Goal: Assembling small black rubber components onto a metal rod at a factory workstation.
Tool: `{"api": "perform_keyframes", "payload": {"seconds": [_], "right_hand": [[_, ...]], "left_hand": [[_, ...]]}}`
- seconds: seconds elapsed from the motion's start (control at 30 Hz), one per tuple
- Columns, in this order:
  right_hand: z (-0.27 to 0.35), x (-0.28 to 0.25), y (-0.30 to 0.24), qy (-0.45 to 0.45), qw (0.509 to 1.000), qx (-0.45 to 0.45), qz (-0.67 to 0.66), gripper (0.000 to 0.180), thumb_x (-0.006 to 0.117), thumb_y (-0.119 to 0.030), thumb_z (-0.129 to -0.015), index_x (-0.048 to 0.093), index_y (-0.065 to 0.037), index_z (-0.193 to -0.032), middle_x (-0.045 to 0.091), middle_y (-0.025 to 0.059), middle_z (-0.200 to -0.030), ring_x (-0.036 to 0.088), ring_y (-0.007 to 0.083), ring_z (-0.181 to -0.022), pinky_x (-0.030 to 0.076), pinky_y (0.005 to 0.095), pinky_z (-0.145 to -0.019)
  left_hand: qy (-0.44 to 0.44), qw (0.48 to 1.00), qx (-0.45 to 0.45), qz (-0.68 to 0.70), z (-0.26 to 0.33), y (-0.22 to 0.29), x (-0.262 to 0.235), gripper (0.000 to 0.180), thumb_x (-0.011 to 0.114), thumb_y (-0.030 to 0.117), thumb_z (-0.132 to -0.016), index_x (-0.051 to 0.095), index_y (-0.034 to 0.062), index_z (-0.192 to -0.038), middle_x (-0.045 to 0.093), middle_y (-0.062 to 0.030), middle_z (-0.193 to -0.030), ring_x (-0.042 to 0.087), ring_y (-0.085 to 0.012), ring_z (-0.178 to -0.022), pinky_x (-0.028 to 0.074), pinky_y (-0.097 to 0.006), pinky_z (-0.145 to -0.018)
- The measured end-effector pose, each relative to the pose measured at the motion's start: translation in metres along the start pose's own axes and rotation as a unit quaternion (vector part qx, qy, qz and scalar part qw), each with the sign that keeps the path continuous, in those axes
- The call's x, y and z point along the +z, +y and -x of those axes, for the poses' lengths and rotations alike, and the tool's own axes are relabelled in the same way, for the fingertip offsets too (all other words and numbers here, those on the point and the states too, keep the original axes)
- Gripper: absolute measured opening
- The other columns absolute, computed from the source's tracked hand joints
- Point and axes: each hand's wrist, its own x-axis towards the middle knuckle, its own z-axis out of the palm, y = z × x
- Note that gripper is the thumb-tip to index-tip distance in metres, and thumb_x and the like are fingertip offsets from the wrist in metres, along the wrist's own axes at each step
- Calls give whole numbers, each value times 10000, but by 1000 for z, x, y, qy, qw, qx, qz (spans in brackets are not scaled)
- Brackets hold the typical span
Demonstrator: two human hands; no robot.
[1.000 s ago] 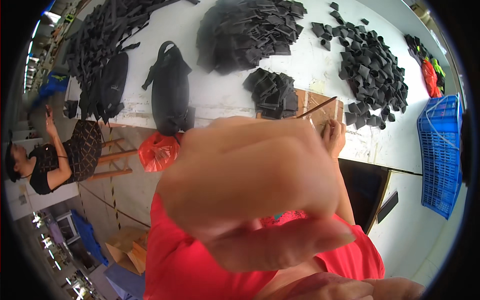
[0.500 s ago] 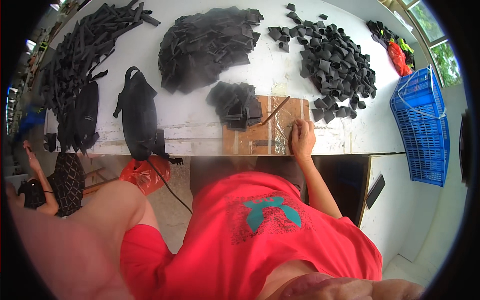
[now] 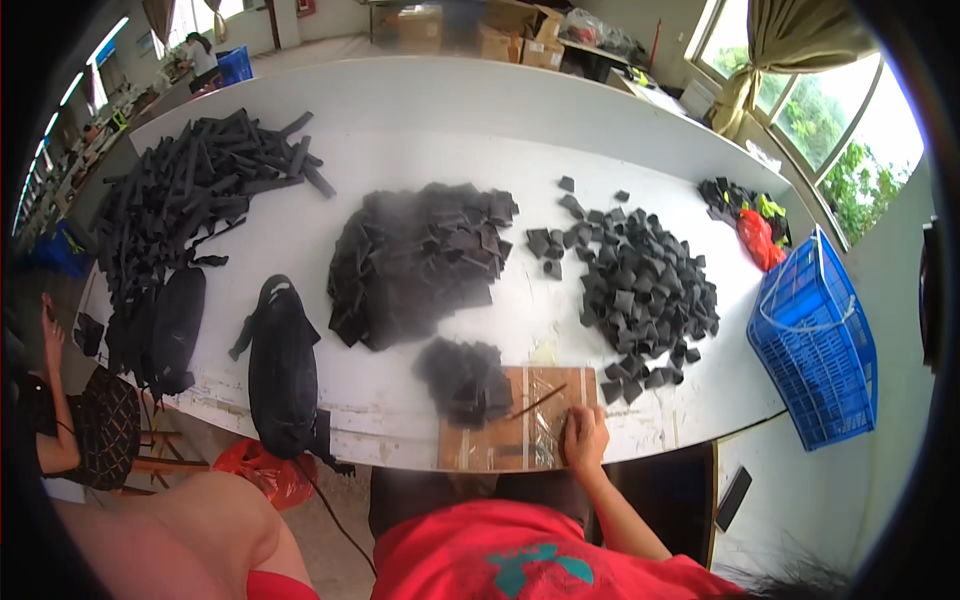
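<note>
My right hand rests on the right edge of a brown board with clear tape across it, at the table's front edge. Its fingers are curled in and closed; whatever they hold, if anything, is hidden. A thin brown stick lies slantwise on the board, just left of that hand. Against the board's left side sits a small pile of flat black fabric pieces. My left arm is bent up at the lower left, and its hand is out of view.
On the white table lie a large heap of flat black pieces, a heap of folded black pieces, black strips and a black pouch-like item. A blue crate stands at right. Another person's arm shows at left.
The view has tilted up, so the table sits lower in the picture and more of the room shows. My right hand stays at the board's edge; my left arm remains raised.
</note>
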Motion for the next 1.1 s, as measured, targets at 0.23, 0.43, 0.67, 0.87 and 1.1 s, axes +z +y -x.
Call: {"api": "perform_keyframes", "payload": {"seconds": [0.23,0.43,0.67,0.87,1.1], "right_hand": [[8,-10,-9,5,1000,-20,8,110,581,-45,-763,567,-87,-863,538,139,-812,561,344,-710,447,428,-582],[22,-12,-20,15,1000,-8,7,87,597,-71,-759,567,-74,-840,532,142,-815,551,343,-729,444,415,-606],[40,-23,-10,-12,1000,-9,24,119,529,-17,-784,552,-51,-896,541,186,-845,546,380,-748,441,434,-632],[-3,-9,-2,-2,1000,7,-2,77,533,-35,-801,551,-68,-869,540,148,-847,550,355,-750,443,417,-631],[3,-5,-5,7,1000,-10,-9,72,547,-48,-802,552,-75,-868,546,130,-830,556,335,-737,446,407,-605]], "left_hand": [[13,1000,1,5,5,4,-4,129,617,157,-812,551,53,-772,576,-24,-699,501,-111,-549,366,-241,-512],[-25,999,10,33,9,16,-5,117,607,153,-814,555,60,-765,578,-14,-691,504,-106,-556,364,-241,-524],[-25,999,44,16,-9,35,-17,106,595,149,-816,559,69,-757,581,-3,-682,507,-100,-565,362,-242,-539],[-36,999,29,10,-31,41,-6,99,584,145,-818,563,77,-749,583,7,-675,510,-95,-572,361,-242,-552],[-33,999,34,-4,-28,48,-15,96,573,141,-820,567,86,-741,586,19,-666,513,-89,-581,359,-243,-566]]}}
